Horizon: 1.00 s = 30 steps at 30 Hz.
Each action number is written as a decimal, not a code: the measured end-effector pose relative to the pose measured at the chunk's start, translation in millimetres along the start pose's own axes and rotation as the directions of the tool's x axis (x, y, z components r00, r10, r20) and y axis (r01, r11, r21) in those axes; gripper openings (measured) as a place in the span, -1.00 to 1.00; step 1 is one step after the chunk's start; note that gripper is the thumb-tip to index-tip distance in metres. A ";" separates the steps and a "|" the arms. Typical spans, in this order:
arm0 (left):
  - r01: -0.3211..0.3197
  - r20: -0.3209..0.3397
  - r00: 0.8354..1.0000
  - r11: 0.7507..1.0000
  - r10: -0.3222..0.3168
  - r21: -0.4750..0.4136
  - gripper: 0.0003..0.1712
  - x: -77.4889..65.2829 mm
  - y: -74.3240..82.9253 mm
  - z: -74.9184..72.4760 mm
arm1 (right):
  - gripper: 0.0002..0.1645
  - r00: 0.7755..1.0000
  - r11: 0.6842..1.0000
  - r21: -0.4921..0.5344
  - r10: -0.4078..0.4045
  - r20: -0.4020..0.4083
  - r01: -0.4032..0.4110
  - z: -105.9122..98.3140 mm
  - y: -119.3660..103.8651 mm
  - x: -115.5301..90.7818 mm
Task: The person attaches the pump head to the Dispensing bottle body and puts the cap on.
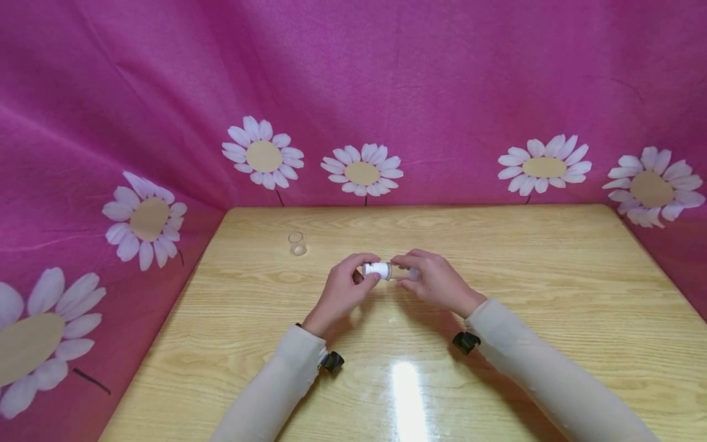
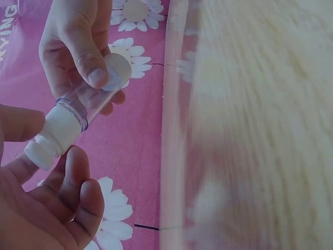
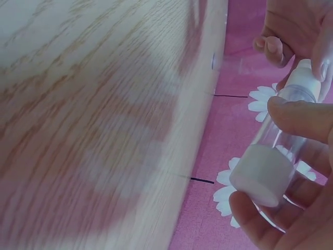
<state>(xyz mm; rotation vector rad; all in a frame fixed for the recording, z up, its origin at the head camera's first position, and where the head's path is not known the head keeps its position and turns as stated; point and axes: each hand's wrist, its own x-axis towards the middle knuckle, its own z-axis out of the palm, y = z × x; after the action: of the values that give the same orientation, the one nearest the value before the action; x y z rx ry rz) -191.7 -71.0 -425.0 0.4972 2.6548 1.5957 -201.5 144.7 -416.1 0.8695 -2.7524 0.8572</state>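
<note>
A small clear pump bottle (image 1: 399, 274) with a white pump top (image 1: 377, 270) is held level above the table between both hands. My left hand (image 1: 341, 291) pinches the white pump top between thumb and fingers. From the other end, my right hand (image 1: 440, 283) grips the clear body, thumb on one side and fingers on the other. In the right wrist view, a white base (image 3: 261, 175) shows at the bottle's lower end. The left wrist view shows the pump top (image 2: 60, 127) against the bottle's ringed neck (image 2: 75, 108).
A small clear cup-like cap (image 1: 297, 244) stands on the wooden table (image 1: 265, 344), beyond and left of the hands. Pink cloth (image 1: 442, 92) printed with white daisies hangs behind the table and along its left side.
</note>
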 end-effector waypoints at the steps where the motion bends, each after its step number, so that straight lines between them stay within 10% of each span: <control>1: 0.002 -0.004 1.000 1.000 -0.002 0.009 -0.62 -0.2 0.1 0.3 | -0.54 1.000 1.000 0.001 0.002 0.002 -0.002 -0.1 0.1 0.0; 12: 0.173 -0.121 0.980 0.980 -0.160 0.102 -0.59 -0.2 6.6 2.1 | -0.55 0.999 0.999 0.014 0.041 0.025 -0.041 0.0 -3.6 0.3; 30: 0.098 -0.062 0.994 0.992 -0.093 0.080 -0.73 3.1 5.7 -0.2 | -0.55 1.000 1.000 0.004 0.005 -0.006 -0.005 -0.4 -2.7 -1.4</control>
<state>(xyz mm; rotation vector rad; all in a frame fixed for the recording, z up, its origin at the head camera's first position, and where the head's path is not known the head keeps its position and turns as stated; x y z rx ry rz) -193.1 -67.8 -419.5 0.3238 2.7502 1.5021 -198.8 143.8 -414.9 0.8598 -2.7494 0.8652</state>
